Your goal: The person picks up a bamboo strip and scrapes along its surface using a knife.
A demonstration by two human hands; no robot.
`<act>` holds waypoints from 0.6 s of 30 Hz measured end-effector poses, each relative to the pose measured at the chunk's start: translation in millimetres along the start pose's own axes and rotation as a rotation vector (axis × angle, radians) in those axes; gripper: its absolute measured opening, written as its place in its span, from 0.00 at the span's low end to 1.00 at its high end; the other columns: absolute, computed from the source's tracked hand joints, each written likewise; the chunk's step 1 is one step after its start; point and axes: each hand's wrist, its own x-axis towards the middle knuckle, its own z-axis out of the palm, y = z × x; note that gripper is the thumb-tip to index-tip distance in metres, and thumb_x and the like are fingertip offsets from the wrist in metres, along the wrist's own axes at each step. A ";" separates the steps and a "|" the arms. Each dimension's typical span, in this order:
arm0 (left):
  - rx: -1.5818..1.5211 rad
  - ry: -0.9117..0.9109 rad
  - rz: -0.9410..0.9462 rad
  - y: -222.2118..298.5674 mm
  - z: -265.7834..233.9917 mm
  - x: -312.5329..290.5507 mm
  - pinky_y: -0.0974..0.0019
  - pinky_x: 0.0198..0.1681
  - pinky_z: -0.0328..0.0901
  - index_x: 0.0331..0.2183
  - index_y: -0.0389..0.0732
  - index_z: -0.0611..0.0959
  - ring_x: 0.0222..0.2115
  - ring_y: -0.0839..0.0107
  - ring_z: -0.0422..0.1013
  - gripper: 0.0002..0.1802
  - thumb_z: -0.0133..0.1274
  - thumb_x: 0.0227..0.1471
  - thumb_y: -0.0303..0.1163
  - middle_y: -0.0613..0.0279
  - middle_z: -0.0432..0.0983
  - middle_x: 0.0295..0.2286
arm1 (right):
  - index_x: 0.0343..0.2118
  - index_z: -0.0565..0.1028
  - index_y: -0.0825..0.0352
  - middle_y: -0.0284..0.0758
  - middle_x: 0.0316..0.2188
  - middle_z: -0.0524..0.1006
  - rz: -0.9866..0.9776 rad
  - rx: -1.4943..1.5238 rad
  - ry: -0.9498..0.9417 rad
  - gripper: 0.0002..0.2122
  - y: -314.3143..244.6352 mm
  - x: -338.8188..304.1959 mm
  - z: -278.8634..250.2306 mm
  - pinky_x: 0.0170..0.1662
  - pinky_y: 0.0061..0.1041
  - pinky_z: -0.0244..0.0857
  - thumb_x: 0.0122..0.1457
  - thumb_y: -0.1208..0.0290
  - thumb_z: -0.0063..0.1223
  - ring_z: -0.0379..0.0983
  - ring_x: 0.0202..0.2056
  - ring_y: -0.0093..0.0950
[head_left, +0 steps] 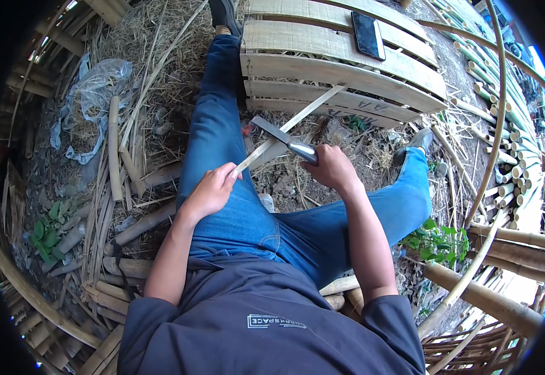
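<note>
My left hand [211, 191] pinches the near end of a thin, pale bamboo strip [307, 111] above my left thigh. The strip slants up and away to the right, and its far end meets the side of a wooden slatted crate [322, 65]. In my right hand [330, 167] is a knife [273, 130] with a straight, blunt-ended blade and a shiny metal handle. Its blade crosses the strip around the middle, pointing up and to the left. I cannot tell whether blade and strip touch.
A black phone [368, 35] lies on the crate. My legs in jeans spread around the work. Left are a clear plastic bag [105, 84], straw and loose bamboo pieces [115, 147]. Stacked bamboo poles [519, 169] stand at the right, with a thick bamboo pole [481, 300] nearer me.
</note>
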 end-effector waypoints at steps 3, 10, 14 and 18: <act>0.056 0.061 -0.011 -2.4 2.3 -10.4 0.57 0.26 0.64 0.33 0.35 0.75 0.18 0.55 0.69 0.10 0.40 0.62 0.30 0.49 0.69 0.16 | 0.25 0.78 0.70 0.49 0.24 0.78 -0.001 -0.100 0.005 0.17 -0.9 0.0 1.9 0.36 0.42 0.72 0.50 0.56 0.61 0.78 0.30 0.47; 0.360 0.213 -0.057 7.3 23.8 -15.0 0.39 0.31 0.60 0.32 0.37 0.71 0.29 0.39 0.70 0.11 0.41 0.62 0.35 0.41 0.74 0.23 | 0.23 0.78 0.69 0.49 0.22 0.78 -0.042 -0.265 0.075 0.15 -19.9 -2.6 -13.0 0.33 0.41 0.73 0.49 0.59 0.59 0.77 0.28 0.46; 0.418 0.277 -0.071 5.9 30.1 -12.0 0.40 0.30 0.60 0.31 0.37 0.71 0.28 0.39 0.70 0.12 0.41 0.62 0.35 0.41 0.73 0.23 | 0.25 0.78 0.70 0.50 0.24 0.78 -0.029 -0.229 0.090 0.12 -3.7 10.2 0.3 0.34 0.42 0.73 0.48 0.64 0.57 0.78 0.29 0.46; 0.219 0.200 0.002 -1.2 10.7 -12.3 0.48 0.29 0.63 0.29 0.36 0.73 0.24 0.45 0.72 0.14 0.40 0.62 0.35 0.44 0.73 0.20 | 0.27 0.78 0.71 0.51 0.27 0.78 -0.012 -0.201 0.083 0.10 5.2 19.8 5.0 0.36 0.42 0.73 0.46 0.68 0.56 0.78 0.31 0.46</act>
